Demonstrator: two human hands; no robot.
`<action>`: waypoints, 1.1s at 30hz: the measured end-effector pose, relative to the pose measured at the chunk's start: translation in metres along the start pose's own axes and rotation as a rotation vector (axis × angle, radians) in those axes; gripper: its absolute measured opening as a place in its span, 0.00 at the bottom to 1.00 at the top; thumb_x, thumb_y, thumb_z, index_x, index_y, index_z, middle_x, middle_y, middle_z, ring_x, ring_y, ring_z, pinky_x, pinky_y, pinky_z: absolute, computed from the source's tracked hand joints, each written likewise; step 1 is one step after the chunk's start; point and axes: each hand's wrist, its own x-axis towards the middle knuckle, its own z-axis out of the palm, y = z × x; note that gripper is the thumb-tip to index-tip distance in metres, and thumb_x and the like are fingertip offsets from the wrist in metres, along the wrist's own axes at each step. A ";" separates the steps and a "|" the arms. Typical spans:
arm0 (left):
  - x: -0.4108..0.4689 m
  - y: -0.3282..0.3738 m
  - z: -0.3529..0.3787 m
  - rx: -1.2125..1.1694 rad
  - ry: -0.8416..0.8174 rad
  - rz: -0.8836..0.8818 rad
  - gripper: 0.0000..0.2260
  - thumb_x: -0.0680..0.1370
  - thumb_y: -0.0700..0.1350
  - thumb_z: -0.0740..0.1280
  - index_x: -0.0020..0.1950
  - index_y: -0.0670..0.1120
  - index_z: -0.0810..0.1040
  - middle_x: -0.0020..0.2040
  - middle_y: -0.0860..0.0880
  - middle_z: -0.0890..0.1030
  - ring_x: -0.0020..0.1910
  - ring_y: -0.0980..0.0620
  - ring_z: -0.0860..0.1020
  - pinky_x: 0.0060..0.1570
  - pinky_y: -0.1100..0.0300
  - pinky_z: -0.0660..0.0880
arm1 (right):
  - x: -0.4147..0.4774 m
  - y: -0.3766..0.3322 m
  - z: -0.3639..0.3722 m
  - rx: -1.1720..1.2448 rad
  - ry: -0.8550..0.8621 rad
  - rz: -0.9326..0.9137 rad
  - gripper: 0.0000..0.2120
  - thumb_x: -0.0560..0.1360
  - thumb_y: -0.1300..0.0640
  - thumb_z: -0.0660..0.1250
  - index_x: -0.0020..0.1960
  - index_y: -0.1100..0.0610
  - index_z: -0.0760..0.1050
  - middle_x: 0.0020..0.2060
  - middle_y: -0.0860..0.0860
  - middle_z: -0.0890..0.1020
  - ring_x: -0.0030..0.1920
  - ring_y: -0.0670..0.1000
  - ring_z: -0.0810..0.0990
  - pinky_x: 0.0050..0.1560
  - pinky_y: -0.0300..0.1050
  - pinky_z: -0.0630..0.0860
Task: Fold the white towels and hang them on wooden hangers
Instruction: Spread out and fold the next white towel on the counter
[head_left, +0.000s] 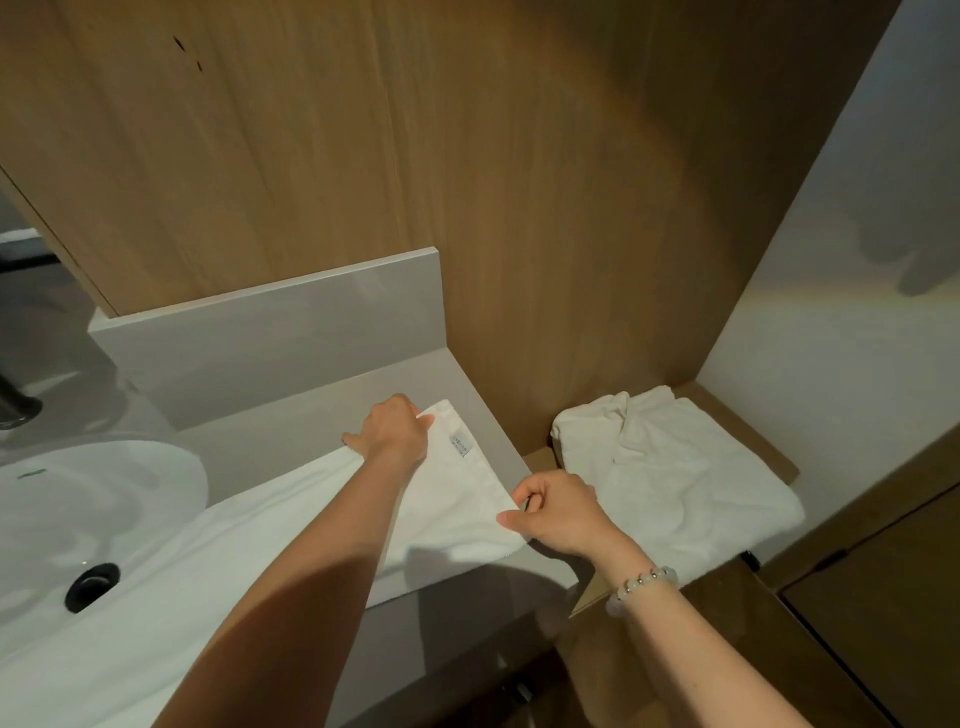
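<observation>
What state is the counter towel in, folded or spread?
Spread: the towel lies flat over counter and sink; left hand and right hand hold its end corners.

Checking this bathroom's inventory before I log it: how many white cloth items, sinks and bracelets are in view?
White cloth items: 2 (spread towel, folded pile)
Sinks: 1 (sink)
Bracelets: 1 (bracelet)
Total: 4

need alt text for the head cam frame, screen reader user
Two bare hands hold a white towel spread on a grey counter: the left hand grips its far corner, the right hand pinches its near corner. A sink lies left; a second white towel sits loosely folded on a wooden shelf at right.
</observation>
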 end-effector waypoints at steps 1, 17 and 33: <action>0.001 0.003 0.000 0.014 -0.011 -0.028 0.11 0.80 0.51 0.63 0.56 0.46 0.76 0.58 0.46 0.78 0.60 0.43 0.74 0.69 0.42 0.56 | -0.001 -0.001 0.002 -0.058 0.023 0.012 0.09 0.73 0.48 0.70 0.37 0.47 0.74 0.35 0.43 0.76 0.40 0.45 0.75 0.53 0.43 0.71; 0.015 0.000 0.014 0.111 0.025 0.064 0.14 0.79 0.51 0.64 0.58 0.43 0.77 0.59 0.42 0.79 0.61 0.42 0.74 0.64 0.52 0.65 | 0.020 -0.053 -0.004 -0.527 0.024 0.123 0.32 0.67 0.60 0.73 0.68 0.57 0.64 0.62 0.54 0.71 0.64 0.55 0.69 0.63 0.50 0.67; 0.016 -0.053 -0.036 0.043 -0.258 0.151 0.22 0.78 0.59 0.62 0.36 0.42 0.75 0.36 0.48 0.74 0.36 0.50 0.72 0.41 0.59 0.68 | 0.066 -0.051 0.076 -0.392 0.161 -0.148 0.35 0.79 0.37 0.45 0.77 0.51 0.35 0.76 0.48 0.37 0.77 0.51 0.39 0.68 0.43 0.29</action>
